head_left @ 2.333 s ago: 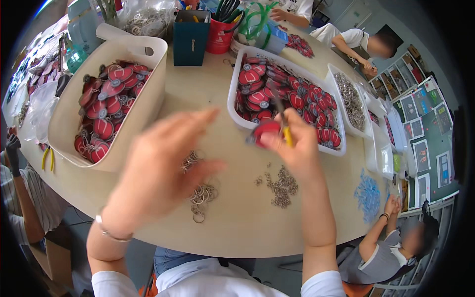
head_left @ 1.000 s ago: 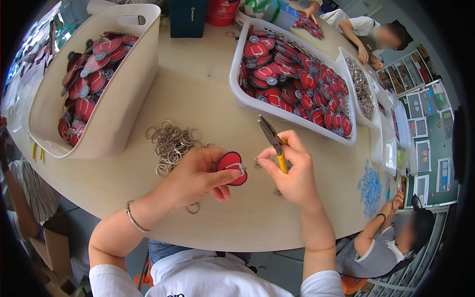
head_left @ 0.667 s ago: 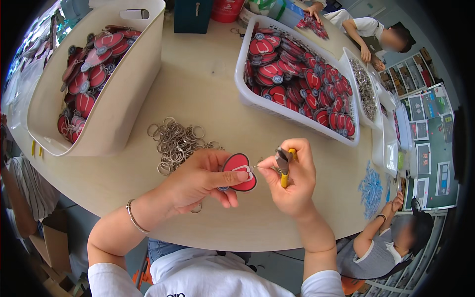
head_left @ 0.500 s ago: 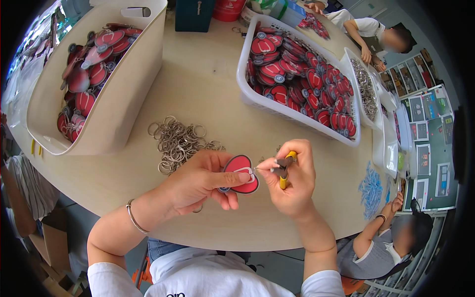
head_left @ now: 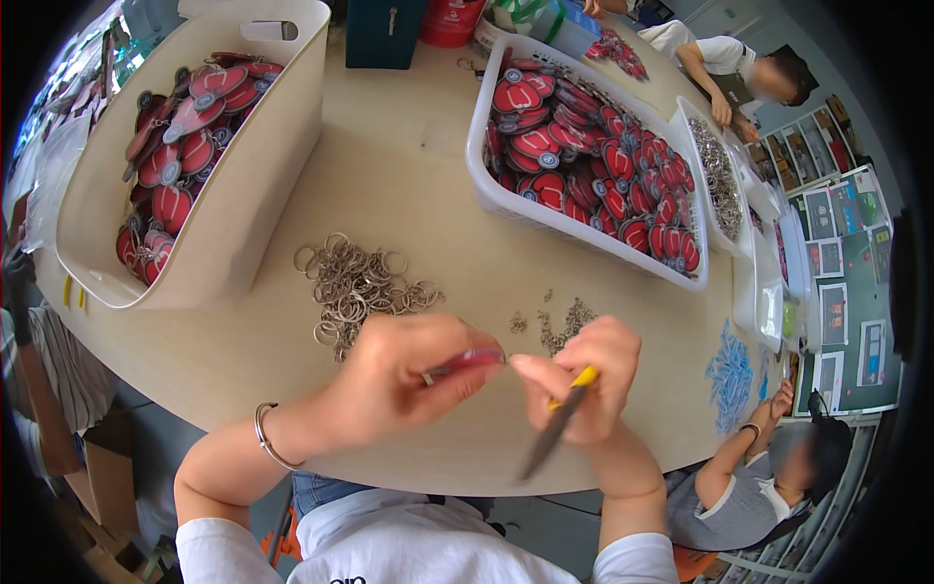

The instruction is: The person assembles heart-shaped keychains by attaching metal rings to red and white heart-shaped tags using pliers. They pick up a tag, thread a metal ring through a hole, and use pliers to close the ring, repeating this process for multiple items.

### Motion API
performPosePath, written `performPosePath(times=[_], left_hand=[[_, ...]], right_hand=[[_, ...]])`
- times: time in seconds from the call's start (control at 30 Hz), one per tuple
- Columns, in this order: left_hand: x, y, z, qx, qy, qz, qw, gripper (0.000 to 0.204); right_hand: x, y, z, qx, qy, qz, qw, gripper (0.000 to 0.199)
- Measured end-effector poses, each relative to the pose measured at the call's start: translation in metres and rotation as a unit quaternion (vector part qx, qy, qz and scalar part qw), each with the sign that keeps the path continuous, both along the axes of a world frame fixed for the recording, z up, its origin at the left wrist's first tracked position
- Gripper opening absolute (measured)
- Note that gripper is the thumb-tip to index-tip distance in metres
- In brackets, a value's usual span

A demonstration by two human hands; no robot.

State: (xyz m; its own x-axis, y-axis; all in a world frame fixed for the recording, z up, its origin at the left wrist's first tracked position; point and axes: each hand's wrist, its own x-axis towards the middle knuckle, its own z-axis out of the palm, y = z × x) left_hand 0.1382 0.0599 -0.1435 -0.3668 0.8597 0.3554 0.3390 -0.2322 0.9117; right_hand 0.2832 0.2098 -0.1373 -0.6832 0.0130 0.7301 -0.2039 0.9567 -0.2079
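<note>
My left hand (head_left: 399,375) is closed round a red flat charm (head_left: 469,361), which is turned nearly edge-on and partly covered by the fingers. Close beside its right end, the fingertips of my right hand (head_left: 595,375) pinch near a tiny metal bit too small to make out. That same hand grips yellow-handled pliers (head_left: 555,430), their dark, blurred end pointing down toward me. Beyond my left hand lies a heap of metal split rings (head_left: 355,292). Small chain pieces (head_left: 568,325) are scattered just past my right hand.
A tall cream bin (head_left: 282,185) of red charms stands at left, and a white basket (head_left: 593,234) of more charms at far right. Past it sits a tray of metal parts (head_left: 718,175). Light-blue pieces (head_left: 728,375) lie at right. Other people sit round the table.
The charm has turned from face-up to nearly edge-on as my left hand rolled over. In my right hand the pliers have swung round, their dark end now pointing down toward me.
</note>
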Motion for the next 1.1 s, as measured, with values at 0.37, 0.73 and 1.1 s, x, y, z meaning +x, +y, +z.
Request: performPosePath(times=[0.37, 0.73, 1.1], left_hand=[[0.000, 0.003, 0.001, 0.088, 0.133, 0.010, 0.987, 0.022], [0.005, 0.002, -0.006, 0.178, 0.289, 0.114, 0.934, 0.034], [0.008, -0.024, -0.013, 0.138, 0.324, 0.124, 0.928, 0.017]], right_hand=[[0.000, 0.000, 0.030, -0.358, -0.196, 0.075, 0.910, 0.019], [0.001, -0.020, 0.032, -0.220, -0.143, -0.015, 0.965, 0.017], [-0.010, -0.020, 0.034, -0.258, -0.218, 0.007, 0.941, 0.018]])
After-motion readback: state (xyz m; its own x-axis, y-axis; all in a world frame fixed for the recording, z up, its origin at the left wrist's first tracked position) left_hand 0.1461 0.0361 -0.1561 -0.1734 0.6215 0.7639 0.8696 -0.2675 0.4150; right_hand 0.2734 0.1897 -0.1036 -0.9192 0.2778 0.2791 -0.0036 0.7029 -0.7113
